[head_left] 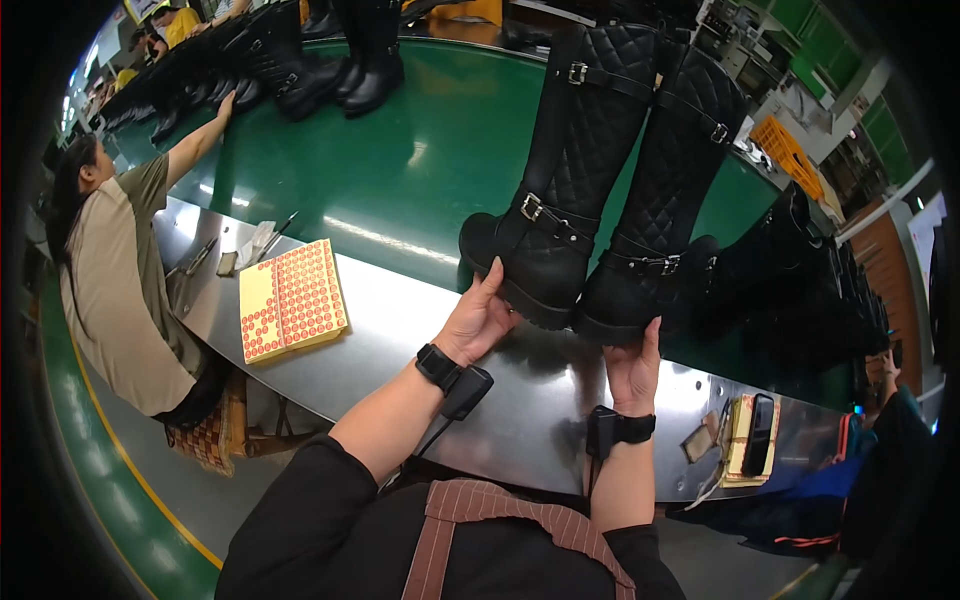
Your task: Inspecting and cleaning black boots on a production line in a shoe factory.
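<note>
Along the near side of a green work surface [400, 190], a worker holds two tall black boots side by side, the left hand [484, 315] clasping the left boot [560, 255] low at the heel, the right hand [633, 372] cupping the right boot [628, 288] from below. The quilted shafts [612, 125] look supple and likely to flop; the thick soles [537, 309] appear stiffer, offering the surer hold.
</note>
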A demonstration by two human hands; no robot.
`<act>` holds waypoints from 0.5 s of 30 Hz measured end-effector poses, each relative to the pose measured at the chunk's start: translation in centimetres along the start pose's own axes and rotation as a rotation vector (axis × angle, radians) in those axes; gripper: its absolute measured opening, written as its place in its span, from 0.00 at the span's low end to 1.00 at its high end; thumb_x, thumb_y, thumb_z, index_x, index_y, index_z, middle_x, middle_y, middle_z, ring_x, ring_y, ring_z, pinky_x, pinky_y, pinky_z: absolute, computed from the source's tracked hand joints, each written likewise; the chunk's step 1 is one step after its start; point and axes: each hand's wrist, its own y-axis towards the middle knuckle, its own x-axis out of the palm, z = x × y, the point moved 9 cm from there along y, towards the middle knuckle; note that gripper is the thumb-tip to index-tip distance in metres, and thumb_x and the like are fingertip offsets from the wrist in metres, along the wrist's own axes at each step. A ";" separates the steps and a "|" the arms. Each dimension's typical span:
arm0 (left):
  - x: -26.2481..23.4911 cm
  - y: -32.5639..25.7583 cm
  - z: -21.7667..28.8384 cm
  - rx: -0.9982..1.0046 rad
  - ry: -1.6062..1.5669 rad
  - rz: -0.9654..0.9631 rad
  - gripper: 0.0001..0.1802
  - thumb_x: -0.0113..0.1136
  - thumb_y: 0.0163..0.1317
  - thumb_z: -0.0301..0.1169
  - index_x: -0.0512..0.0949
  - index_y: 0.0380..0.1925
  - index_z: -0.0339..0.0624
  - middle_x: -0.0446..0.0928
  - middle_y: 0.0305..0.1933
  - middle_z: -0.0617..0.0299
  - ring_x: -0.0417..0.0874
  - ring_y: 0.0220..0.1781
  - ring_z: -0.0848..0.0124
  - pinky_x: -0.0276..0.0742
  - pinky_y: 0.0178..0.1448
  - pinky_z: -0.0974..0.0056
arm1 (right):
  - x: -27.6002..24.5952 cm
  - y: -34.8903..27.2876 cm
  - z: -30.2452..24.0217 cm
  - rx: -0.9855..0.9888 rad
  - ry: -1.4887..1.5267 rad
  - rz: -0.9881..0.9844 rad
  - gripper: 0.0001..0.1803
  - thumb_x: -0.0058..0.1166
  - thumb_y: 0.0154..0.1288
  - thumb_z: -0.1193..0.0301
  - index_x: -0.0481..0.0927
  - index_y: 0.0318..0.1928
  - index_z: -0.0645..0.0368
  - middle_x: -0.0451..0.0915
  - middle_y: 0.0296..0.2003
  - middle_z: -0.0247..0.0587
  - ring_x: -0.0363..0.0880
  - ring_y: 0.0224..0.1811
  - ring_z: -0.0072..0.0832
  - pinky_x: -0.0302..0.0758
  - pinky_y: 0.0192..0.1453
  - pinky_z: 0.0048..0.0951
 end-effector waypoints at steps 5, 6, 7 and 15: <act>3.8 -1.0 -1.8 -0.189 -0.362 -0.322 0.34 0.41 0.72 0.57 0.64 0.68 0.46 0.69 0.69 0.55 0.71 0.68 0.60 0.63 0.74 0.54 | 2.0 -0.2 2.0 0.053 -0.120 -0.259 0.40 0.59 0.67 0.52 0.58 0.72 0.55 0.65 0.68 0.40 0.63 0.70 0.33 0.59 0.73 0.41; 5.1 -1.6 -1.8 -0.250 -0.544 -0.454 0.34 0.39 0.73 0.56 0.66 0.67 0.45 0.70 0.67 0.54 0.73 0.67 0.59 0.63 0.74 0.53 | 2.2 0.1 2.2 -0.023 -0.350 -0.265 0.47 0.62 0.64 0.53 0.52 0.74 0.57 0.61 0.70 0.41 0.60 0.72 0.32 0.57 0.74 0.42; 3.8 -0.9 -1.4 -0.150 -0.483 -0.304 0.33 0.37 0.72 0.55 0.68 0.66 0.43 0.73 0.65 0.51 0.75 0.65 0.58 0.66 0.72 0.54 | 1.5 0.3 1.0 -0.181 -0.709 -0.125 0.53 0.67 0.60 0.55 0.46 0.74 0.59 0.56 0.72 0.44 0.56 0.73 0.30 0.59 0.72 0.38; 6.2 -3.5 -3.9 -0.465 -0.632 -0.348 0.28 0.43 0.72 0.50 0.74 0.60 0.42 0.79 0.58 0.53 0.83 0.56 0.62 0.75 0.66 0.54 | 4.2 -5.0 -8.9 -0.083 -1.345 -0.357 0.31 0.70 0.53 0.70 0.74 0.57 0.67 0.78 0.53 0.42 0.76 0.56 0.32 0.68 0.65 0.35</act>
